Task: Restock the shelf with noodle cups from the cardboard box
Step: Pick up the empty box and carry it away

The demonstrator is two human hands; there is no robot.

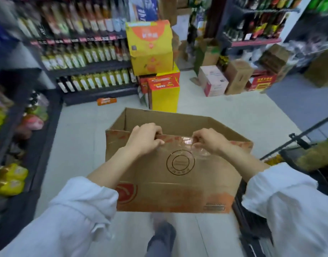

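A big brown cardboard box with orange print and a round stamp is held up in the air, in front of the person and above the pale tiled floor. Its top is open, and its inside looks like bare brown walls — no noodle cups can be seen in it from here.

The left hand grips the near top edge of the box, with the fingers curled over the rim and the thumb on the outside. The right hand holds the same edge a bit further along, with fingers bent over the rim where a strip of shiny clear tape is stuck. Both arms wear loose white sleeves.

Past the box stands a stack of yellow and orange cartons. To the left is a dark shelf full of bottles with yellow-green liquid. More brown and pink boxes sit on the floor at the back right. Down below — a dark shoe shows on the floor. The picture is a bit blurry.
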